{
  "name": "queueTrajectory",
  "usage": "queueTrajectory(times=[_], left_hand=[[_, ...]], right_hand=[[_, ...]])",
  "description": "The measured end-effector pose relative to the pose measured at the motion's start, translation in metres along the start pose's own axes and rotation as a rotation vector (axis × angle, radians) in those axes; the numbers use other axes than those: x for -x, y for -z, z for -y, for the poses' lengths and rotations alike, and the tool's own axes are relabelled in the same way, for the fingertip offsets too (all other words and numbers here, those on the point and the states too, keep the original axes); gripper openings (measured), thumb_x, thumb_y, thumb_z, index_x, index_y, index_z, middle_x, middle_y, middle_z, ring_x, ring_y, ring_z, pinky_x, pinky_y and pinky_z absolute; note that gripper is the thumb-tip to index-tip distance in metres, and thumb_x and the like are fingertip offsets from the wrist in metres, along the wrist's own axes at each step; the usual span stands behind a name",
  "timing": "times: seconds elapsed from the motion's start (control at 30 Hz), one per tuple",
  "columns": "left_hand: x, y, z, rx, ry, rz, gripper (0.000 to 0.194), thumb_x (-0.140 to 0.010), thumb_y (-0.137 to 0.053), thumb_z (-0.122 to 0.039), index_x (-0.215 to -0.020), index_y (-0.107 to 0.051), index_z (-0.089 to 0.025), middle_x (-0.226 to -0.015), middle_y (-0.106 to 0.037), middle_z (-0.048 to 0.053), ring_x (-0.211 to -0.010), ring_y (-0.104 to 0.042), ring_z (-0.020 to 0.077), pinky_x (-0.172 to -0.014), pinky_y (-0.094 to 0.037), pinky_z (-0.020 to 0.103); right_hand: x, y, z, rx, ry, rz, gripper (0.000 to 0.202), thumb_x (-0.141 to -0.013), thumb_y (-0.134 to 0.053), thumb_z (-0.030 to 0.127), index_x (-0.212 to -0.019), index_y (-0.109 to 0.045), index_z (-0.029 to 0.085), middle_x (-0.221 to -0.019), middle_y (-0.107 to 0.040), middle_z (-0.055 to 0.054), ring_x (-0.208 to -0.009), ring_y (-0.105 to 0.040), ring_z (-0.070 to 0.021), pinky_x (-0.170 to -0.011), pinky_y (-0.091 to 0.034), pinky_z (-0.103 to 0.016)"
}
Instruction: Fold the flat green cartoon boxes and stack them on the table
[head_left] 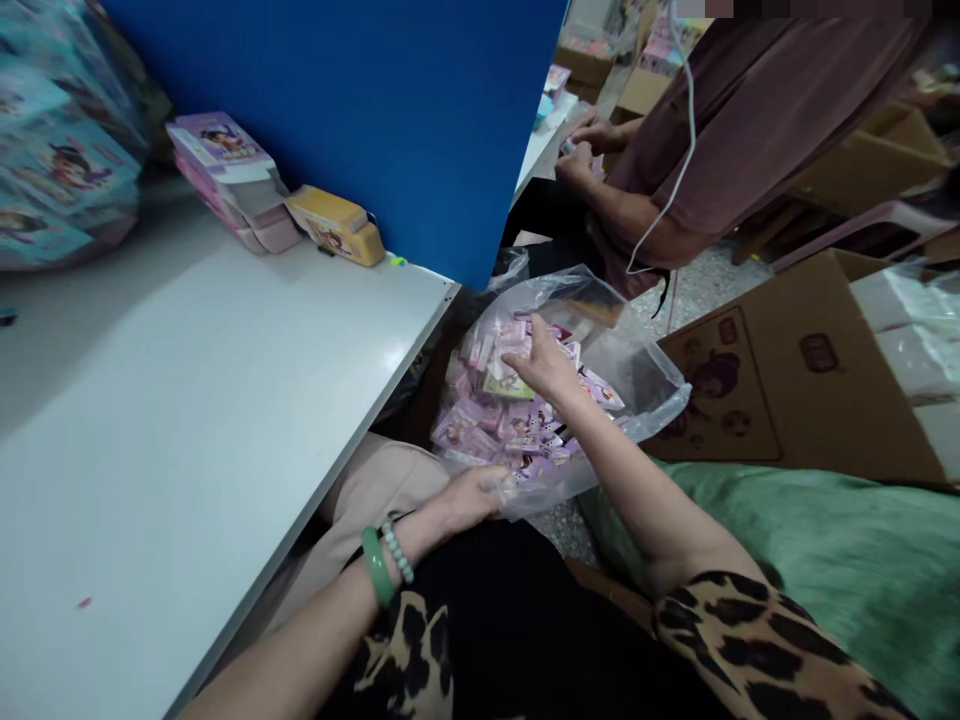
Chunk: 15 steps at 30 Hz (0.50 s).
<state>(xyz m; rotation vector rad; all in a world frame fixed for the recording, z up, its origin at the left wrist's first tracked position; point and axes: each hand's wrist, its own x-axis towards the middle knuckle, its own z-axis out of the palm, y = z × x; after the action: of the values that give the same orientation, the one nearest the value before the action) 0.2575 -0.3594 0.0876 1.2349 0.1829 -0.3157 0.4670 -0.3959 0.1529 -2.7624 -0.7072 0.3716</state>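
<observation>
A large clear plastic bag (637, 400) stands beside the table, its mouth spread wide. Inside lie several small pink and purple printed boxes (465, 425). My left hand (476, 497) grips the near rim of the bag, with the fingertips wrapped in the film. Over the bag's opening reaches my right hand (544, 362), its fingers stretched apart above the small boxes. Nothing shows in its grasp, though its underside is hidden.
On the white table (225, 400) stand flattened pink cartons (232, 180), a yellow box (337, 225) and a bag of blue packages (67, 160). A blue partition (360, 110) rises behind. A co-worker's hands (581, 160) are beyond it. A cardboard carton (795, 370) and green sack (825, 540) lie right.
</observation>
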Motion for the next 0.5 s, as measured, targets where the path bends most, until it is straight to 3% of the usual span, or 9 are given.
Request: queueTrajectory(times=[0.1, 0.17, 0.23, 0.27, 0.33, 0.43, 0.5], left_hand=[[0.009, 0.002, -0.003, 0.056, -0.019, -0.059, 0.017, -0.074, -0.059, -0.029, -0.065, -0.049, -0.019, -0.061, -0.045, -0.005, -0.061, -0.041, 0.0115, -0.061, -0.037, 0.026], [0.016, 0.004, -0.003, 0.094, -0.051, -0.17, 0.019, -0.079, -0.055, -0.033, -0.068, -0.048, -0.019, -0.065, -0.047, -0.004, -0.064, -0.043, 0.0125, -0.065, -0.039, 0.026], [0.019, 0.006, -0.002, 0.056, -0.078, -0.31, 0.013, -0.081, -0.053, -0.03, -0.074, -0.052, -0.019, -0.069, -0.051, -0.002, -0.068, -0.048, 0.014, -0.067, -0.042, 0.027], [0.018, 0.007, 0.0, 0.002, -0.087, -0.365, 0.007, -0.079, -0.053, -0.025, -0.081, -0.056, -0.019, -0.074, -0.056, -0.001, -0.071, -0.051, 0.0153, -0.07, -0.043, 0.027], [0.01, 0.007, 0.005, -0.152, -0.077, -0.402, 0.039, -0.072, -0.052, -0.011, -0.109, -0.062, -0.019, -0.091, -0.066, 0.003, -0.085, -0.058, 0.0187, -0.081, -0.046, 0.029], [-0.009, 0.005, 0.012, -0.334, 0.042, -0.337, 0.083, -0.066, -0.053, -0.003, -0.146, -0.041, -0.019, -0.116, -0.069, 0.009, -0.104, -0.062, 0.0234, -0.094, -0.047, 0.034], [-0.019, 0.005, 0.013, -0.383, 0.082, -0.309, 0.083, -0.067, -0.054, -0.002, -0.148, -0.038, -0.013, -0.119, -0.069, 0.014, -0.107, -0.063, 0.0264, -0.096, -0.047, 0.037]], right_hand=[[-0.02, -0.019, -0.008, 0.048, -0.105, 0.178, 0.032, -0.078, -0.057, 0.02, -0.107, -0.066, 0.011, -0.094, -0.071, -0.015, -0.088, -0.066, -0.0279, -0.077, -0.046, -0.035], [-0.004, -0.027, -0.018, 0.004, -0.045, 0.259, 0.015, -0.078, -0.051, 0.016, -0.078, -0.066, 0.014, -0.074, -0.068, -0.01, -0.076, -0.064, -0.0226, -0.07, -0.044, -0.03], [0.029, -0.032, -0.033, -0.038, 0.006, 0.294, 0.018, -0.077, -0.048, 0.015, -0.062, -0.058, 0.018, -0.061, -0.062, -0.005, -0.066, -0.06, -0.0191, -0.064, -0.041, -0.028], [0.047, -0.033, -0.04, -0.061, 0.02, 0.315, 0.019, -0.076, -0.048, 0.015, -0.059, -0.054, 0.019, -0.056, -0.059, -0.004, -0.062, -0.058, -0.0179, -0.061, -0.04, -0.027], [0.078, -0.037, -0.051, -0.109, 0.033, 0.336, 0.02, -0.077, -0.047, 0.017, -0.058, -0.052, 0.02, -0.053, -0.056, -0.002, -0.057, -0.055, -0.0168, -0.057, -0.039, -0.026], [0.102, -0.051, -0.049, -0.184, 0.062, 0.321, 0.02, -0.082, -0.045, 0.023, -0.068, -0.059, 0.02, -0.06, -0.061, -0.001, -0.061, -0.059, -0.0174, -0.059, -0.043, -0.026], [0.105, -0.061, -0.04, -0.193, 0.108, 0.316, 0.021, -0.085, -0.047, 0.024, -0.074, -0.064, 0.02, -0.07, -0.067, -0.002, -0.07, -0.063, -0.0184, -0.065, -0.046, -0.026]])
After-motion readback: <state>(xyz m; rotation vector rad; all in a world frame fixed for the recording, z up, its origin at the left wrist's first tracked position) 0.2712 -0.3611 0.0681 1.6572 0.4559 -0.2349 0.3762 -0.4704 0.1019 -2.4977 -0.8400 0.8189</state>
